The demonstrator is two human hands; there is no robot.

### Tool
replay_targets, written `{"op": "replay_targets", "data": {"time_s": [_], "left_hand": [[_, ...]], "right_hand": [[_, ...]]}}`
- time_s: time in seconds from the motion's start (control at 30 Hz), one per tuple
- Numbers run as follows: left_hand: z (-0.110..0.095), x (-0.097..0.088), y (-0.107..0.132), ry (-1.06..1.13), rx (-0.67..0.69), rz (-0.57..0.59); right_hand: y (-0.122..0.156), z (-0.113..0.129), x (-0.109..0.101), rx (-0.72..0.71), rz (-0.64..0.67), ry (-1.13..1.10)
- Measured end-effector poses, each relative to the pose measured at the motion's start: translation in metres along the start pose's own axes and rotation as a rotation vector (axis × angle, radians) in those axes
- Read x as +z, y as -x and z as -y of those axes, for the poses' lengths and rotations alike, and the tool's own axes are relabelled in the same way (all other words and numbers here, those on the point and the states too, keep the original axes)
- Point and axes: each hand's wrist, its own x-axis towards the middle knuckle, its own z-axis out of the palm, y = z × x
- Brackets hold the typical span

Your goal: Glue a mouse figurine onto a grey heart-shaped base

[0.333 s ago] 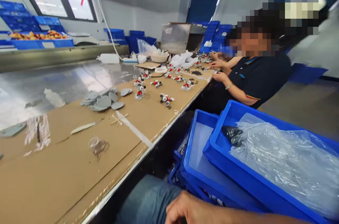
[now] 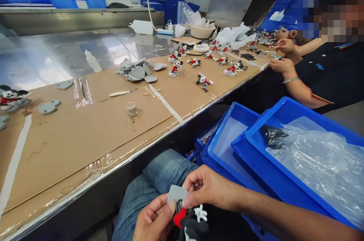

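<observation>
gripping a plate [image 2: 176, 193], fingers [image 2: 162, 216] partly hide the figurine [image 2: 196, 226], cropped below.

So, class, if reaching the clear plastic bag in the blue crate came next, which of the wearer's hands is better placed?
Probably the right hand: it's nearer the blue crate and clear plastic bag. The left hand is farther off; both hold the gray piece.
</observation>
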Motion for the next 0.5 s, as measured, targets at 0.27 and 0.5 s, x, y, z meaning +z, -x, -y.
{"op": "replay_targets", "data": {"time_s": [0.27, 0.5], "left_hand": [[0.0, 0.002, 0.011, 0.094, 0.287, -0.115], [0.009, 0.009, 0.011, 0.051, 0.416, -0.161]], "right_hand": [[-0.006, -0.011, 0.01, 0.202, -0.011, -0.515], [0.002, -0.008, 0.026, 0.247, -0.089, -0.68]]}}
